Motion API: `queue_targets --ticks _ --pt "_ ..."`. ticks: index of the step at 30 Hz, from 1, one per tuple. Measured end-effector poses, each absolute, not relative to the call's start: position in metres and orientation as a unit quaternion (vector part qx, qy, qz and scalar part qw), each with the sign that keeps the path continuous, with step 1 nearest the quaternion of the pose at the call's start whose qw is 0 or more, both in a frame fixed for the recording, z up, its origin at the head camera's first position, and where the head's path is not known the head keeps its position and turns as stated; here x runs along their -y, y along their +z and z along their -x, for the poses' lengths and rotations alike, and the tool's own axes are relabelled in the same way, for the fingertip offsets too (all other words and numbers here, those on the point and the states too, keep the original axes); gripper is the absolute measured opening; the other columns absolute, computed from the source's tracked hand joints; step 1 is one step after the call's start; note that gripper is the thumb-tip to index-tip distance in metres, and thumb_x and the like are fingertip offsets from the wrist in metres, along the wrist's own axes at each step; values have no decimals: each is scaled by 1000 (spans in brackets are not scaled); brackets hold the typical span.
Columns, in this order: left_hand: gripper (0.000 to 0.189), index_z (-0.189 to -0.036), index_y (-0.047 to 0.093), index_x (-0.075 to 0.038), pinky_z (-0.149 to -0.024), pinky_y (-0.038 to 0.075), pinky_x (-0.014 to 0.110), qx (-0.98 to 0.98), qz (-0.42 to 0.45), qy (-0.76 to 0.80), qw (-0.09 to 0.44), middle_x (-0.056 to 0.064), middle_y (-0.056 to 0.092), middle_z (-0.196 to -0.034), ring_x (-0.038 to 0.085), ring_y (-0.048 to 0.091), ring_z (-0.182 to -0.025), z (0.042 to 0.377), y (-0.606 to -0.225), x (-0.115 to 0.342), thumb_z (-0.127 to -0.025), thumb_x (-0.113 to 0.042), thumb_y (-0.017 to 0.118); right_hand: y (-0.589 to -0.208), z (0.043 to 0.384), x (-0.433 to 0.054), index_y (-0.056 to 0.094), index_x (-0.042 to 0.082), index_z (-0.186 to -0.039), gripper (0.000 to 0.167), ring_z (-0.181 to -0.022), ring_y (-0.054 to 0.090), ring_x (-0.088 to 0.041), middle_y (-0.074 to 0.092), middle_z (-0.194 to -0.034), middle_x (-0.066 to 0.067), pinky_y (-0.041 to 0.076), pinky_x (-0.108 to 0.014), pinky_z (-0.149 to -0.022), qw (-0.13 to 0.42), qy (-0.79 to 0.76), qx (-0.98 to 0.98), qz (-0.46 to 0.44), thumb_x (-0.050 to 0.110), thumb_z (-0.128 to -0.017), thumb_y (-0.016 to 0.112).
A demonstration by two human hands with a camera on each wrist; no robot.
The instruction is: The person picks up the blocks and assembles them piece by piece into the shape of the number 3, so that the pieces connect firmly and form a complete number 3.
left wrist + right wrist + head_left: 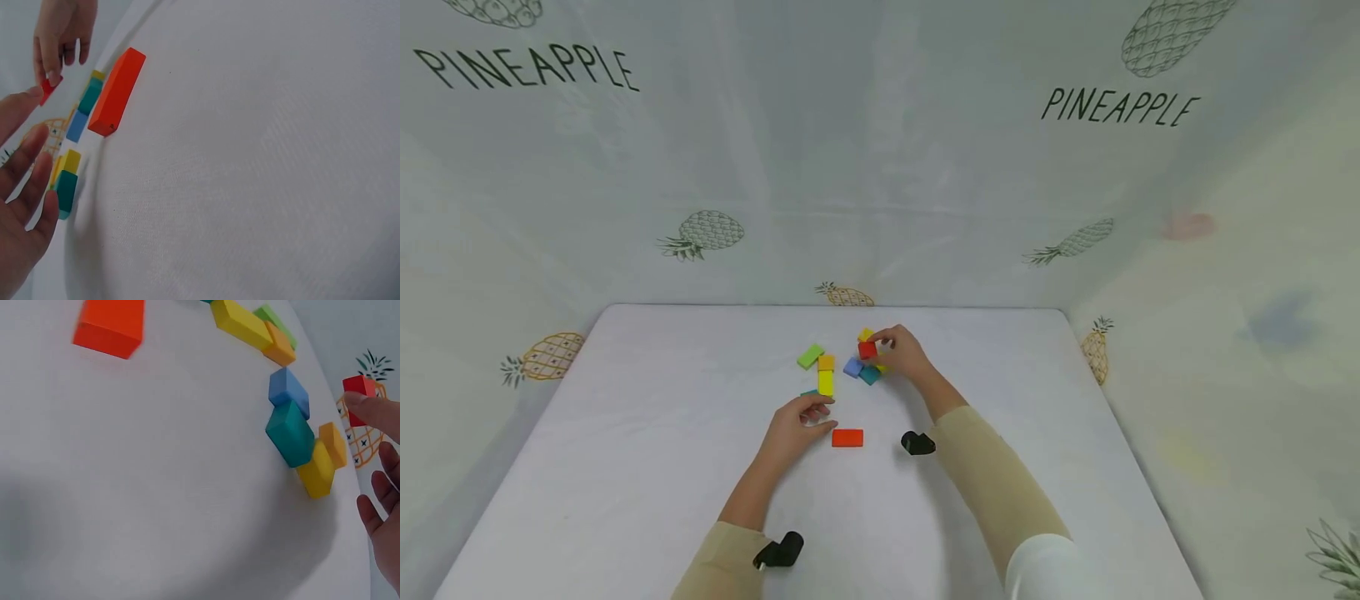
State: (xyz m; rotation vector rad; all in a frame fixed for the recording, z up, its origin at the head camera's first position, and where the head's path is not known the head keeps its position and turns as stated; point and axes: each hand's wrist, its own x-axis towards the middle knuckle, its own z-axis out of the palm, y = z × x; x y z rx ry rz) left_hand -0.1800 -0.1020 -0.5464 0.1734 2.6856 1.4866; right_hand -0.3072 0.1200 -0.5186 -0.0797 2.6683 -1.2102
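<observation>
My right hand (904, 352) pinches a small red block (358, 400) between thumb and fingers, lifted above the other blocks. Beneath and around it lie a blue block (288, 392), a teal block (290, 434) and a yellow block (317, 470). My left hand (25, 206) is held with fingers apart and nothing between them. It is beside a second teal block (65, 194), partly hidden by the fingers in the head view; whether they touch is unclear. Nearby to its right, an orange-red block (847, 438) lies flat on the table.
Left of the blue block are a long yellow block (826, 383), an orange block (826, 362) and a light green block (810, 357). The white table (625, 433) ends at a back edge before a pineapple-print cloth (880, 167).
</observation>
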Motion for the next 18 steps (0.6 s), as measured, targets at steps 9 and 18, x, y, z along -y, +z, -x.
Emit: queue_targets --ticks 9,18 --pt "39 -117 68 -17 -85 48 37 -875 -85 475 49 -3 65 -100 14 55 -90 176 -543 100 -80 -18 82 -529 269 -128 73 18 -109 31 -106 49 -25 56 -111 -3 47 -38 -87 102 -449 -887 21 16 -80 82" --pt "47 -123 65 -16 -88 47 39 -866 -100 486 60 -2 63 -108 17 53 -95 167 -547 97 -79 -17 82 -537 235 -139 71 12 -110 33 -105 51 -26 58 -109 -3 48 -40 -87 85 -481 -872 21 14 -80 81"
